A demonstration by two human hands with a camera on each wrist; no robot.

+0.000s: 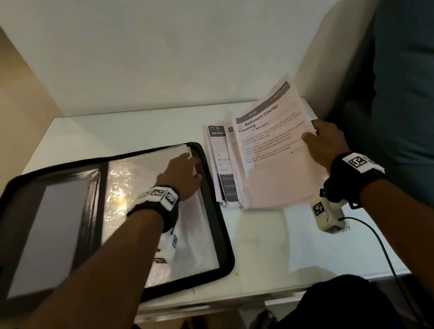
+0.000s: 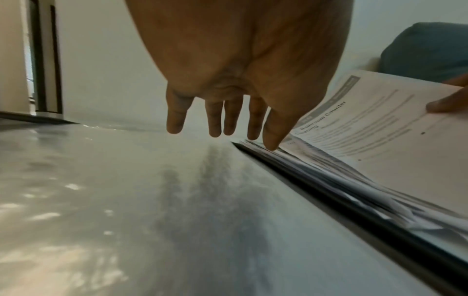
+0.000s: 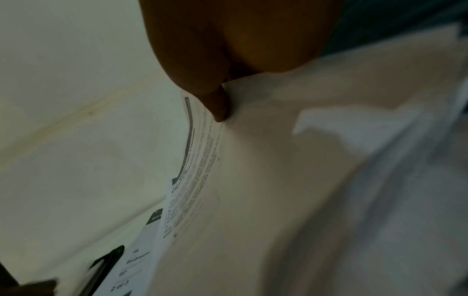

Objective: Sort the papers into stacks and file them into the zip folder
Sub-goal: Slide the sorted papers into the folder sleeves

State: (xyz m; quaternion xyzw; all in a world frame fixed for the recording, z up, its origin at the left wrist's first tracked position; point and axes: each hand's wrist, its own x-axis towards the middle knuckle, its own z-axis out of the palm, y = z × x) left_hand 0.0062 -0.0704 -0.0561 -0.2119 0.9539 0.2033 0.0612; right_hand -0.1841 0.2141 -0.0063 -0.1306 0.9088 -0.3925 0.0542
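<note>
Lifting off the pile at centre right of the head view, a sheaf of papers headed "Bathroom Counter Cleaning" is tilted up in the right hand, thumb on the printed face and fingers tucked behind the right-hand edge, so that grip is clamped on the sheaf. Over on the wrist view you can see the sheets bowing away from the pinch, so they are light and floppy, and my read is they will sag and fan unless they get support along a long edge or from beneath. Under and left of the raised sheaf, more papers lie on the white counter, one headed "BEDRO…" peeking out in a second stack just beside the folder's right border. The zip folder lies open flat across the lower left of the frame, black rim all round, a dark panel on its left half and a glossy clear sleeve on its right half catching the light. The left hand is spread over that sleeve near its upper right corner, fingers straight and apart, holding nothing; from the left wrist view the fingertips hover at the sleeve's edge, and whether they actually touch it I cannot tell. That plastic looks slick, so the sleeve mouth probably wants holding open while the sheaf slides in squared-up, edge first. A blue-grey cushion fills the right side.
</note>
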